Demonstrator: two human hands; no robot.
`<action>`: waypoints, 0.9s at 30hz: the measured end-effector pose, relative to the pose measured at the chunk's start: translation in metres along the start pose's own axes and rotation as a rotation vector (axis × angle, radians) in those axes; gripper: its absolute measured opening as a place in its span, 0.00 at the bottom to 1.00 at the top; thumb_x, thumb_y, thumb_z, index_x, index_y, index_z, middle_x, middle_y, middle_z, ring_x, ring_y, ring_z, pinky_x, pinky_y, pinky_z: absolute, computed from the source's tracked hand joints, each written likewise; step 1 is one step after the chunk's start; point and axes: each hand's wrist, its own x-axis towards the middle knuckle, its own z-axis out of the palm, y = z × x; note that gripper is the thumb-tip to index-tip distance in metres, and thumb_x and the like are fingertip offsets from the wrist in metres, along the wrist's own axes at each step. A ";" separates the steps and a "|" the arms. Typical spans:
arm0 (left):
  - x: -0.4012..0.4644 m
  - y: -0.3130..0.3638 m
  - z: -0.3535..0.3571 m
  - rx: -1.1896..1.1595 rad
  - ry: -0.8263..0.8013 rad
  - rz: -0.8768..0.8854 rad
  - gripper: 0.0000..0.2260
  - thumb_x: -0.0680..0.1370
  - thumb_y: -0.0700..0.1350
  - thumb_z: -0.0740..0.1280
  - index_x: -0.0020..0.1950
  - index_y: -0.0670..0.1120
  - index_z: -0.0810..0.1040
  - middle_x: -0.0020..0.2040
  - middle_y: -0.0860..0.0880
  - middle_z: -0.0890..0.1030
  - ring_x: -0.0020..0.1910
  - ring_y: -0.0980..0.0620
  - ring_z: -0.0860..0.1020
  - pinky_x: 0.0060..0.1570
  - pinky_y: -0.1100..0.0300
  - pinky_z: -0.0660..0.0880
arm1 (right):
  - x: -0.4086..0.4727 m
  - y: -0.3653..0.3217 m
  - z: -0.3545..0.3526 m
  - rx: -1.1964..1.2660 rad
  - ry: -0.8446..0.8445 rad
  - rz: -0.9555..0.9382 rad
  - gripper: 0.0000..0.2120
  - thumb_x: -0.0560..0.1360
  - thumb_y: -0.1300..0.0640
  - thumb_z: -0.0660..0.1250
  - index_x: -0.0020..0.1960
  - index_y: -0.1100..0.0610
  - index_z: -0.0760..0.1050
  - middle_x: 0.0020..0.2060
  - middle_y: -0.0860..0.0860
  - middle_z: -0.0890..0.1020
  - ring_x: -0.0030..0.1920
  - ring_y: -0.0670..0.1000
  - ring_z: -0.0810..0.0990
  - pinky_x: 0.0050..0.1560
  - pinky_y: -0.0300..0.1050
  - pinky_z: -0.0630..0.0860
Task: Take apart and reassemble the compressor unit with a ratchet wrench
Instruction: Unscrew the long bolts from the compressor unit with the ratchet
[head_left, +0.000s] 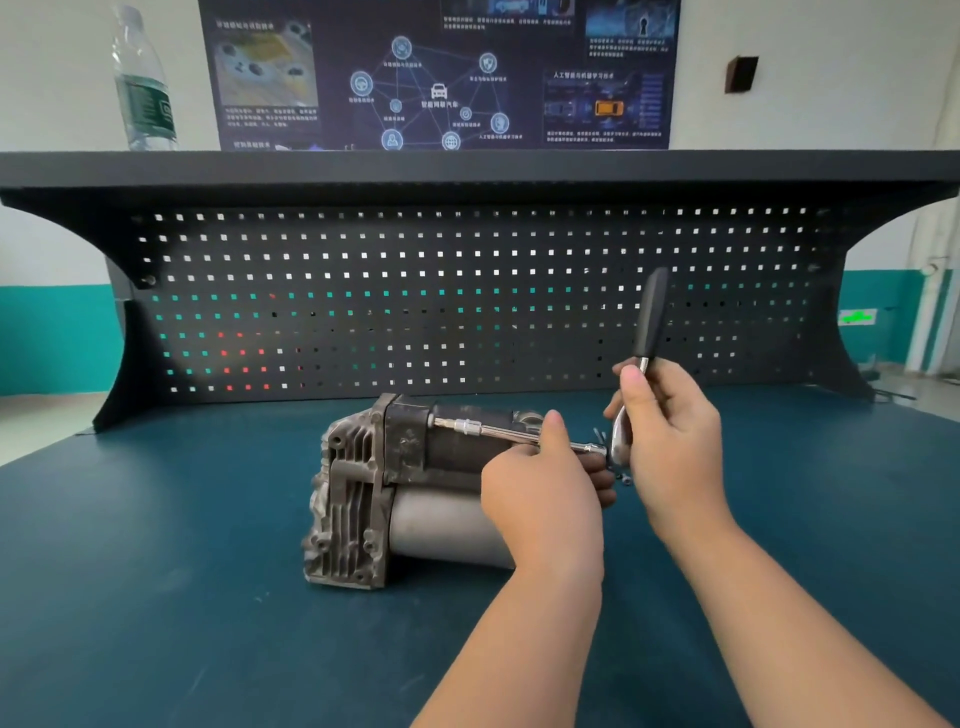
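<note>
The grey metal compressor unit (374, 493) lies on its side on the dark teal bench top (182, 571), its finned end facing left. A ratchet wrench (649, 322) with a black handle points up and back. A long chrome extension bar (488, 430) runs from its head leftwards to a bolt on the unit's dark block. My right hand (670, 436) grips the wrench's shaft just under the black handle. My left hand (545, 493) holds the extension bar near the ratchet head, thumb on top; it hides the unit's right end.
A few small loose bolts (623, 475) lie on the bench between my hands. A black pegboard back panel (467, 291) with a shelf stands behind the unit. A plastic water bottle (143, 83) stands on that shelf at the left.
</note>
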 end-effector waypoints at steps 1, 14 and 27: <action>0.000 0.000 0.003 -0.012 0.024 0.002 0.18 0.78 0.47 0.64 0.30 0.39 0.76 0.21 0.49 0.78 0.18 0.55 0.74 0.23 0.64 0.71 | 0.002 -0.001 -0.001 0.011 -0.018 0.033 0.09 0.80 0.57 0.61 0.42 0.58 0.74 0.25 0.46 0.75 0.20 0.44 0.67 0.23 0.34 0.65; -0.001 0.000 -0.002 -0.131 -0.044 -0.029 0.15 0.79 0.45 0.63 0.35 0.39 0.76 0.24 0.47 0.80 0.20 0.53 0.75 0.21 0.66 0.70 | 0.014 0.004 -0.006 0.311 -0.086 0.588 0.09 0.78 0.57 0.64 0.45 0.62 0.77 0.27 0.53 0.73 0.17 0.41 0.64 0.19 0.31 0.60; -0.003 0.009 -0.005 -0.333 -0.072 -0.138 0.12 0.79 0.38 0.64 0.36 0.35 0.74 0.24 0.44 0.79 0.22 0.51 0.78 0.22 0.65 0.74 | 0.011 0.010 -0.007 0.444 -0.077 0.894 0.07 0.76 0.62 0.64 0.40 0.63 0.72 0.23 0.51 0.71 0.16 0.41 0.63 0.14 0.30 0.58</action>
